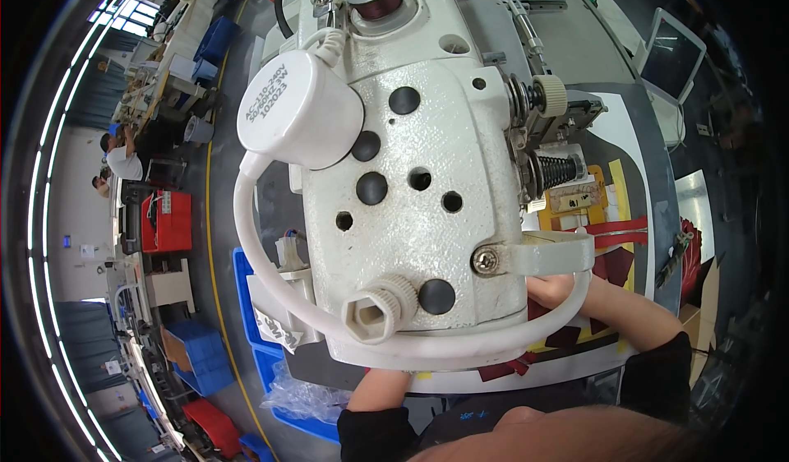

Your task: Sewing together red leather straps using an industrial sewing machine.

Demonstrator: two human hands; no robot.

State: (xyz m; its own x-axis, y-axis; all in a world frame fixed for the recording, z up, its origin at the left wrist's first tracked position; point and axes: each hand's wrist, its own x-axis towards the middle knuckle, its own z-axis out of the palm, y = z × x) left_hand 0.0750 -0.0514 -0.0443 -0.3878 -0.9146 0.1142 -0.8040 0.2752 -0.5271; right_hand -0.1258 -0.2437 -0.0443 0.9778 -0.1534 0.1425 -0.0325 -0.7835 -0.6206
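The white head of a sewing machine (411,240) fills the middle of the view and covers most of both hands. My left forearm (386,390) goes under its near edge, and that hand's fingers are hidden. At the right of the machine, part of my right hand (549,289) shows beneath a white bracket (559,256); its fingers are hidden too. What either hand holds cannot be seen. Dark red fabric pieces (613,265) lie near my right wrist, and more dark red scraps (498,371) lie at the near table edge.
A spool of dark thread (375,0) sits on top of the machine. A white hose (246,215) loops around its front. Right of it are a yellow part (612,187), red strips (620,232) and a screen (674,55). Blue bins (197,355) and people working stand far left.
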